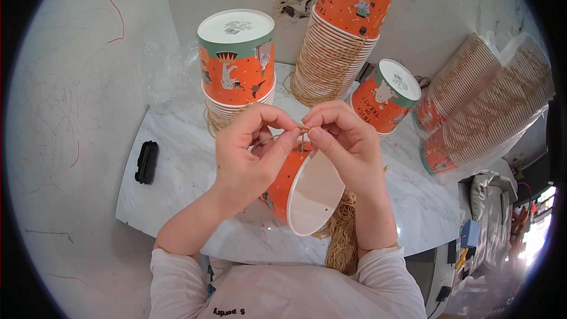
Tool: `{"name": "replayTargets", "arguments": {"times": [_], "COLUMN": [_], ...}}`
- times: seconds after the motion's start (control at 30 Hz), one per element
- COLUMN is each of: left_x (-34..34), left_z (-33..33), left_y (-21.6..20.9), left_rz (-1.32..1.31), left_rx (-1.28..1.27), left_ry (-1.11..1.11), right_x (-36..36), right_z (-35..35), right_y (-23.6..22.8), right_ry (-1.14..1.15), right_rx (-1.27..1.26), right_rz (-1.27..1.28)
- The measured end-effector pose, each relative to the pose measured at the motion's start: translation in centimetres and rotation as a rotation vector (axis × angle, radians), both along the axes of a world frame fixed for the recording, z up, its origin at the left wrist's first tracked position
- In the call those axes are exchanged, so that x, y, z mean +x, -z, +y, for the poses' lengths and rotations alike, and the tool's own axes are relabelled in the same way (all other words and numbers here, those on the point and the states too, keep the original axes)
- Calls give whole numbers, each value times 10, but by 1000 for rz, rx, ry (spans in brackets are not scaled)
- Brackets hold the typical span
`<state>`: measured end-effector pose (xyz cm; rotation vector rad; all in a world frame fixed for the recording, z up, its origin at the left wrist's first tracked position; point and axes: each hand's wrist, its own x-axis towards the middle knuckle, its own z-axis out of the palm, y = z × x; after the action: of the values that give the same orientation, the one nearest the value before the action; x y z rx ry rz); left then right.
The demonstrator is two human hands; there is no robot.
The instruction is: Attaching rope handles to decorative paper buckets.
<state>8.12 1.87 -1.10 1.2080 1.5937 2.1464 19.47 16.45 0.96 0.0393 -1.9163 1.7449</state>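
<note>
An orange paper bucket (316, 198) lies tilted on its side in front of me, its white open mouth turned toward the lower right. Above its rim my left hand (254, 145) pinches a tan cord (303, 130) between thumb and forefinger. My right hand (345, 139) pinches the same cord from the other side, and the fingertips of both hands nearly meet. One strand runs down from the fingers to the bucket's side near the rim. A small dark hole shows in the inner wall. Beside the bucket, under my right forearm, hangs a bundle of tan cords (342, 236).
Upside-down bucket stacks with cords stand at the back: a short stack (237, 62), a tall stack (339, 41) and a smaller bucket (387, 94). Bagged stacks (487, 106) lean at the right. A black case (147, 162) lies left on the marble-patterned table (177, 195).
</note>
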Motion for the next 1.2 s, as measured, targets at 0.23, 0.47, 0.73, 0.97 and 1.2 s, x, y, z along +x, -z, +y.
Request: {"name": "replayTargets", "arguments": {"times": [0.23,0.47,0.73,0.97,1.2], "left_x": [-6,-6,-7,-13,-11], "left_z": [0,0,-1,-5,-11], "left_y": [2,-1,-2,-6,-10], "left_rz": [120,-2,-181,-217,-162], "left_rx": [-33,-48,-66,-82,-129], "left_ry": [-3,49,139,163,169], "right_x": [-1,-1,0,2,12], "right_z": [6,1,3,11,10], "right_y": [1,0,0,-2,-15], "right_ry": [-56,-21,58,179,167], "right_rx": [-92,-37,114,398,571], "right_rz": [-31,4,46,55,0]}}
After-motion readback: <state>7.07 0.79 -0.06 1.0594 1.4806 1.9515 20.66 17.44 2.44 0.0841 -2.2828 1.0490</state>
